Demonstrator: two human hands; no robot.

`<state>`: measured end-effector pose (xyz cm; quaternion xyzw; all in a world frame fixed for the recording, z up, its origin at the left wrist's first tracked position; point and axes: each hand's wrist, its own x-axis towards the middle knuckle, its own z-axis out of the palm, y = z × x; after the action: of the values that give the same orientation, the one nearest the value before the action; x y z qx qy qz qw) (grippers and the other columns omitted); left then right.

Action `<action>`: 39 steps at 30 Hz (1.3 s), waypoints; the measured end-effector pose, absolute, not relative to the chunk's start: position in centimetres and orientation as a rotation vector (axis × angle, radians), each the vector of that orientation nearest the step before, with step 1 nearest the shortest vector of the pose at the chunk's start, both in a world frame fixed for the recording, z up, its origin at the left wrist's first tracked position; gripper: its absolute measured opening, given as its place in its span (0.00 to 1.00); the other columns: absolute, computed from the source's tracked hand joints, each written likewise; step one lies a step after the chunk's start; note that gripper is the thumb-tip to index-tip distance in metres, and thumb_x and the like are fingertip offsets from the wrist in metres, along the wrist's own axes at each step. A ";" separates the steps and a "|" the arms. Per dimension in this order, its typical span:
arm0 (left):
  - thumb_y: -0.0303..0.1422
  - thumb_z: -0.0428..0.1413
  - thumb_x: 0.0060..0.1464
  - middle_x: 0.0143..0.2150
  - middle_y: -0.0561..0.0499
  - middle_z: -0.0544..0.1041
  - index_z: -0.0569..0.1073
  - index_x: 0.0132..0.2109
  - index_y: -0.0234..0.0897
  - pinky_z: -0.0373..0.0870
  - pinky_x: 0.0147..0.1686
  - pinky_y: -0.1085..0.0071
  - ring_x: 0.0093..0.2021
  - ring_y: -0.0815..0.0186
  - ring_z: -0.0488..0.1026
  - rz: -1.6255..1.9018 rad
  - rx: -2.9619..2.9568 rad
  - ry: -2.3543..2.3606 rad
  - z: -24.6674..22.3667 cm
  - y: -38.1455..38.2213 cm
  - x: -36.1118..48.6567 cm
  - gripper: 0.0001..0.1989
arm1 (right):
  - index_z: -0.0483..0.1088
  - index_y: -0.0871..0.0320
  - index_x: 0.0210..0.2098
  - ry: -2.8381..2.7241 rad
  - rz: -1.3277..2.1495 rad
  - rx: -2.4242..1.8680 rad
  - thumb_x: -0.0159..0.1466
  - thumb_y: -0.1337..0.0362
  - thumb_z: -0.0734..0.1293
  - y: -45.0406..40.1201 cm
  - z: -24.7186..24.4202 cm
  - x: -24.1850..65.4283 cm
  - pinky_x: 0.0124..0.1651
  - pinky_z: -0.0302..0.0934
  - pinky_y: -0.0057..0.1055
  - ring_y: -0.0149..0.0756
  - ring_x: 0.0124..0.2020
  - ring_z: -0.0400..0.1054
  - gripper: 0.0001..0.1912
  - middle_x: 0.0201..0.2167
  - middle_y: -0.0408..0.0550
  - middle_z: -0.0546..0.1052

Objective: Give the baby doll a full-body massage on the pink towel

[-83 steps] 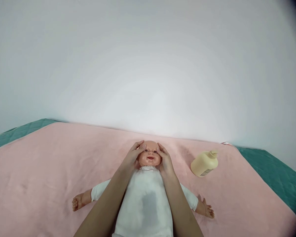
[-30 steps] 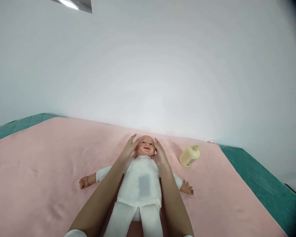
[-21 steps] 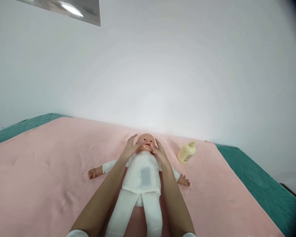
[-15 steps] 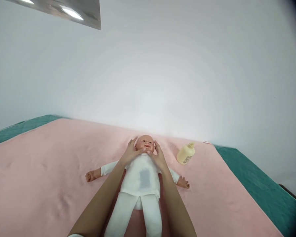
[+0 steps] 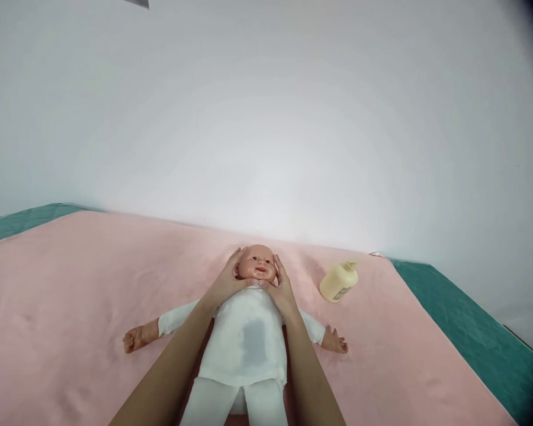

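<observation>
A baby doll (image 5: 249,349) in a white cloth suit lies on its back, arms stretched out to both sides, with a grey patch on its front. My left hand (image 5: 231,281) cups the left side of the doll's bare head, fingers along the ear and temple. On the other side my right hand (image 5: 281,290) curves round the cheek. Both thumbs meet beneath the chin, at the collar. The doll's lower legs run out of view at the bottom.
A pale yellow pump bottle (image 5: 339,282) stands to the right of the doll's head. Pink cloth (image 5: 93,278) covers the bed, over a green mattress (image 5: 466,313) that shows at both sides. A white wall (image 5: 266,118) rises behind.
My thumbs have slid from the doll's chin down to its collar, and my fingers sit closer against the head. The view has tilted down and come nearer.
</observation>
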<state>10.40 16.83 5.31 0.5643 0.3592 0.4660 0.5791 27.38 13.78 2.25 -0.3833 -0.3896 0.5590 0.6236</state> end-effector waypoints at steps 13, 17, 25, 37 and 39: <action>0.36 0.71 0.38 0.66 0.37 0.62 0.54 0.69 0.42 0.66 0.59 0.58 0.62 0.47 0.65 1.066 1.252 0.869 5.0 16.7 10.7 0.54 | 0.57 0.53 0.65 -0.859 1.218 -0.904 0.43 0.64 0.80 13.8 3.3 26.5 0.61 0.61 0.48 0.46 0.57 0.69 0.53 0.58 0.50 0.72; 0.36 0.71 0.38 0.65 0.36 0.64 0.54 0.68 0.40 0.67 0.58 0.58 0.62 0.48 0.66 1.075 1.250 0.850 5.1 16.8 10.6 0.53 | 0.56 0.52 0.65 -0.871 1.214 -0.915 0.44 0.64 0.80 13.8 3.0 26.5 0.61 0.61 0.48 0.46 0.56 0.70 0.53 0.59 0.50 0.70; 0.35 0.72 0.37 0.63 0.38 0.66 0.55 0.68 0.44 0.70 0.56 0.58 0.59 0.48 0.69 1.055 1.214 0.883 4.4 17.2 10.3 0.53 | 0.60 0.51 0.64 -0.947 1.154 -0.941 0.45 0.65 0.79 13.8 2.9 26.9 0.62 0.61 0.42 0.45 0.62 0.63 0.49 0.63 0.49 0.66; 0.35 0.70 0.41 0.67 0.40 0.62 0.55 0.69 0.45 0.68 0.58 0.59 0.61 0.51 0.67 1.042 1.155 0.811 4.0 17.4 9.8 0.51 | 0.61 0.51 0.63 -1.007 1.158 -0.900 0.52 0.63 0.76 13.6 3.1 27.6 0.66 0.55 0.39 0.39 0.66 0.56 0.41 0.68 0.45 0.59; 0.35 0.70 0.41 0.67 0.41 0.62 0.55 0.69 0.46 0.68 0.57 0.59 0.61 0.50 0.67 1.037 1.135 0.779 4.1 17.3 9.6 0.50 | 0.60 0.52 0.63 -1.010 1.166 -0.879 0.53 0.62 0.76 13.6 2.9 27.7 0.66 0.54 0.40 0.40 0.66 0.56 0.41 0.67 0.46 0.59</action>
<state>9.58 17.31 4.07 0.4997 0.3430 0.4566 0.6513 27.73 13.61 2.94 -0.3838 -0.4414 0.5095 0.6311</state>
